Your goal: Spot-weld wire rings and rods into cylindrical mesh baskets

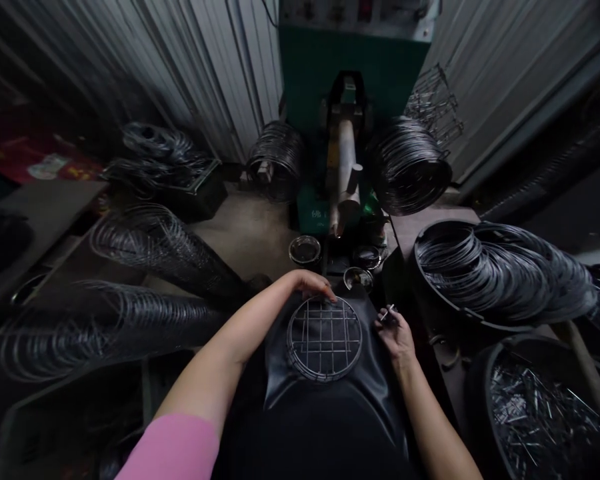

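A round wire grid [324, 339] lies flat on a black apron [325, 400] over my lap. My left hand [310, 283] rests on the grid's far rim, fingers curled down onto the wire. My right hand [394, 330] is just right of the grid, fingers pinched on a short metal pin [387, 311]. In front stands a green welding machine [347, 100] with a long arm [344, 173] pointing toward me.
Stacks of wire rings lie at left [155, 247] and in a black tub [500, 273] at right. A tub of short metal pins [540, 407] sits at lower right. Small round dishes [305, 250] stand by the machine base. Corrugated metal walls close in behind.
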Demonstrator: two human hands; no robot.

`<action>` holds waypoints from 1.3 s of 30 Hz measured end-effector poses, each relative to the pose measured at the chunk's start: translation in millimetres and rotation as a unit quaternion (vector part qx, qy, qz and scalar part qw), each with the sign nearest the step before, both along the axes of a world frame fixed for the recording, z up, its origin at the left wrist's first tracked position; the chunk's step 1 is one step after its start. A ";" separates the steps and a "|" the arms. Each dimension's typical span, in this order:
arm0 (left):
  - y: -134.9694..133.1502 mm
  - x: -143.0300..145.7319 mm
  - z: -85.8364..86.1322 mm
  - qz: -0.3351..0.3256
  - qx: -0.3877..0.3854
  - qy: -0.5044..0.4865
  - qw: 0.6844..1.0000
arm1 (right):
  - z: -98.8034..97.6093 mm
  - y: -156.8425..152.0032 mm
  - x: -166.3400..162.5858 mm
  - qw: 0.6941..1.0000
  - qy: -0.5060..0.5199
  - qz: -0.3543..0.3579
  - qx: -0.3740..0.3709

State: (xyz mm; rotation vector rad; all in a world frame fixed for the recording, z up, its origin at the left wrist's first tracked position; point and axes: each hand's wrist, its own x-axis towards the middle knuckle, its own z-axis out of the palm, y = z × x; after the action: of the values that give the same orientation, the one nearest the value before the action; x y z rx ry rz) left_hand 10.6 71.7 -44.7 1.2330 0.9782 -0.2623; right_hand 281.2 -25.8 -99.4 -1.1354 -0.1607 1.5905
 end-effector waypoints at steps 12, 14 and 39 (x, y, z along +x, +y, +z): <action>-50.0 -6.6 55.3 -0.048 0.194 -0.019 0.980 | 27.5 -37.5 -21.7 0.996 0.075 0.043 0.031; -58.9 -8.3 68.4 -0.058 0.253 0.005 0.966 | 34.7 -40.5 -22.9 0.997 0.052 0.049 0.041; -68.8 -42.8 73.4 -0.055 0.148 -0.185 0.970 | 113.0 -56.4 -59.7 0.831 -0.411 0.240 0.290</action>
State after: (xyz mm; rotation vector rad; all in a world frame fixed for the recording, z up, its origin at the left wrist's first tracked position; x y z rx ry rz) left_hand -32.2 2.8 28.7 1.5465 0.6394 0.0335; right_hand 221.5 -82.2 13.6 -1.2544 -1.4979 1.1973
